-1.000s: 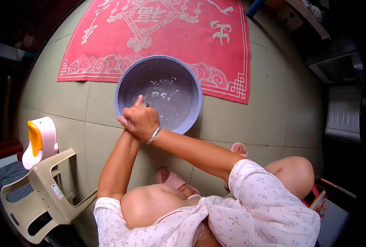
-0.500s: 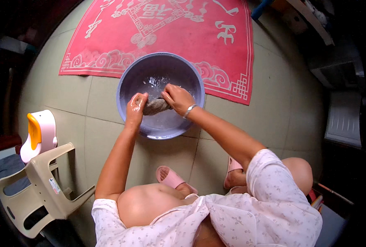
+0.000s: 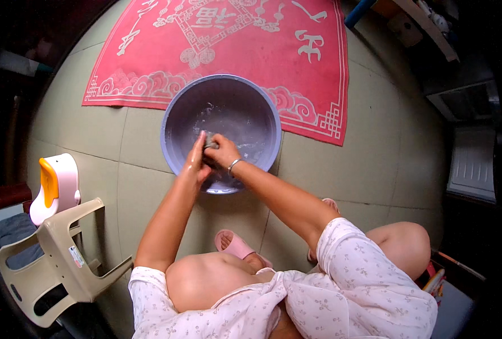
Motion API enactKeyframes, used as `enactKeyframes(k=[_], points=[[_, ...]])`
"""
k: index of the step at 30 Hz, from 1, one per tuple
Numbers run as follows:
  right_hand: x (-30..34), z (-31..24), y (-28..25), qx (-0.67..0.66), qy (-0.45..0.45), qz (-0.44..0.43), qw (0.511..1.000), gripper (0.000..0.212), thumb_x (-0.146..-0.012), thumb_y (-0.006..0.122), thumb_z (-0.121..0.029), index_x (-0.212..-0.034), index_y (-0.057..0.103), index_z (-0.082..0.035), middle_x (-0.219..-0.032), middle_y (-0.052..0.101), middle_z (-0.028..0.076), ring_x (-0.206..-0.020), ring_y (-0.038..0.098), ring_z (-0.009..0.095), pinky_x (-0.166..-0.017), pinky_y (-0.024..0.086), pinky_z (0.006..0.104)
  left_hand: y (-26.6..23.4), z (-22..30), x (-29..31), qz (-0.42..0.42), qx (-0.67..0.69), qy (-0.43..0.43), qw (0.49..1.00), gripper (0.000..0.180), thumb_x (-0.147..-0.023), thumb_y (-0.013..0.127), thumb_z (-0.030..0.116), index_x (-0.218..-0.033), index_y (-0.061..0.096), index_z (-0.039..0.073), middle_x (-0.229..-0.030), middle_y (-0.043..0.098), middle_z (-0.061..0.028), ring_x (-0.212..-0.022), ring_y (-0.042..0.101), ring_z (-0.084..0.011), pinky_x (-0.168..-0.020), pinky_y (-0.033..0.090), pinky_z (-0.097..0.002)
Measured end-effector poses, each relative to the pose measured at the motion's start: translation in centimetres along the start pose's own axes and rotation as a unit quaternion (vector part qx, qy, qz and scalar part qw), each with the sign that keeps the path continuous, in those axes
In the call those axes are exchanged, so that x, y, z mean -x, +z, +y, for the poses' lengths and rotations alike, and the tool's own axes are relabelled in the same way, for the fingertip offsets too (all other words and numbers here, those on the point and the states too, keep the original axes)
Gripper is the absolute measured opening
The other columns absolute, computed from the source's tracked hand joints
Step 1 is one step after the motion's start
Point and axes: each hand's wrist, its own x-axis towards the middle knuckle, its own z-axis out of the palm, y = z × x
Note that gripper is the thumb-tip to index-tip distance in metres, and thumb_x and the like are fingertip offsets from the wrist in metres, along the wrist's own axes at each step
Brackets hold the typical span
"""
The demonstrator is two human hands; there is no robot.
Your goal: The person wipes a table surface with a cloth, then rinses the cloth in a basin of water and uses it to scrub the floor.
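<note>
Over the near part of a round purple basin (image 3: 174, 107) with water in it, my two hands are pressed together. Between them is a small bunched, wet grey cloth (image 3: 211, 143), mostly covered by the fingers; whether it is a sock or a rag I cannot tell. My left hand (image 3: 194, 163), wet and with its fingers held straight together, grips the cloth from the left side. From the right, my right hand (image 3: 224, 152), its fingers curled, closes on the same cloth. A silver bracelet (image 3: 235, 165) sits on the right wrist.
A red patterned mat (image 3: 228, 51) lies under the basin's far side on the tiled floor (image 3: 341, 169). To the left stand a beige plastic chair (image 3: 70, 254) and a white and orange stool (image 3: 59, 181). Pink slippers (image 3: 237, 244) are on my feet.
My hands have come together toward the basin's near left side, the right one moving left. The grey cloth, stretched between them before, is now bunched and mostly hidden.
</note>
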Motion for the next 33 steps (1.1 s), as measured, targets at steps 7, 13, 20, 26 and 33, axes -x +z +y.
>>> enactKeyframes(k=[7, 13, 20, 26, 33], points=[[3.7, -6.4, 1.5, -0.062, -0.094, -0.015, 0.993, 0.03, -0.071, 0.065, -0.023, -0.092, 0.06, -0.003, -0.085, 0.065, 0.017, -0.078, 0.064, 0.028, -0.072, 0.049, 0.0364, -4.6, 3.4, -2.8, 0.017, -0.062, 0.017, 0.998, 0.031, -0.083, 0.066, 0.039, -0.076, 0.061, 0.01, -0.069, 0.062, -0.009, -0.063, 0.063, -0.0233, -0.059, 0.052, -0.0352], [5.0, -10.4, -0.6, 0.058, -0.108, 0.034, 0.992, 0.03, -0.083, 0.059, -0.035, -0.079, 0.059, -0.006, -0.079, 0.063, 0.019, -0.076, 0.062, 0.038, -0.067, 0.049, 0.0454, 1.8, 3.6, 1.7, 0.028, -0.035, 0.013, 0.999, 0.04, -0.088, 0.058, 0.042, -0.058, 0.046, 0.018, -0.055, 0.05, -0.0005, -0.054, 0.051, -0.0154, -0.052, 0.042, -0.0327], [2.5, -9.0, -0.8, 0.21, -0.232, 0.104, 0.944, 0.029, -0.088, 0.052, -0.034, -0.073, 0.061, -0.011, -0.073, 0.064, 0.014, -0.069, 0.064, 0.035, -0.063, 0.05, 0.0469, 2.1, 0.1, 1.7, 0.023, 0.098, 0.149, 0.984, 0.035, -0.096, 0.042, 0.044, -0.091, 0.058, 0.013, -0.088, 0.059, -0.0041, -0.08, 0.059, -0.0181, -0.066, 0.049, -0.0333], [-0.6, -6.5, -4.3, 0.24, -0.059, 0.101, 0.964, 0.037, -0.089, 0.049, -0.042, -0.077, 0.062, -0.009, -0.075, 0.064, 0.017, -0.074, 0.061, 0.04, -0.063, 0.047, 0.049, 3.1, 0.7, 1.6, 0.077, -0.043, 0.203, 0.975, 0.04, -0.095, 0.046, 0.047, -0.097, 0.058, 0.009, -0.092, 0.061, -0.0043, -0.077, 0.061, -0.016, -0.065, 0.051, -0.0305], [0.3, -2.6, -10.4, 0.383, -0.007, 0.001, 0.924, 0.031, -0.089, 0.051, -0.038, -0.094, 0.06, -0.009, -0.105, 0.064, 0.014, -0.096, 0.061, 0.035, -0.076, 0.048, 0.0475, -2.8, 2.5, 0.6, 0.212, -0.363, 0.291, 0.859, 0.045, -0.077, 0.074, 0.036, -0.102, 0.056, 0.004, -0.09, 0.058, -0.0082, -0.08, 0.056, -0.0163, -0.072, 0.047, -0.0293]])
